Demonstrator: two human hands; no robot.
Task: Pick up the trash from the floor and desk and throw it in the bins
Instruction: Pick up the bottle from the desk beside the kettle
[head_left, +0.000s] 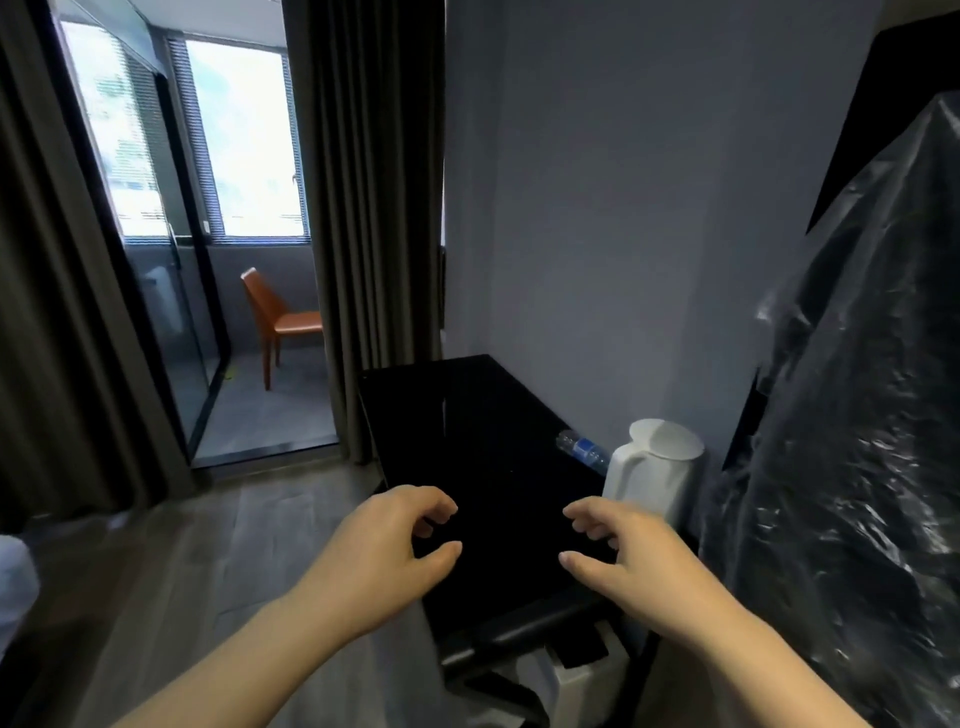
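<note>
Hands reach forward side by side, both empty: the left hand (395, 540) and the right hand (628, 551) have fingers loosely curled and spread, thumbs pointing toward each other, hovering over the near part of the black surface (467, 415). Beyond the right hand, a plastic bottle (582, 451) with a blue label lies on its side on that surface, just beside a white kettle (654, 475). Farther right hangs crinkled clear plastic sheeting (857, 441). Left of the hands lies wooden floor (171, 561).
</note>
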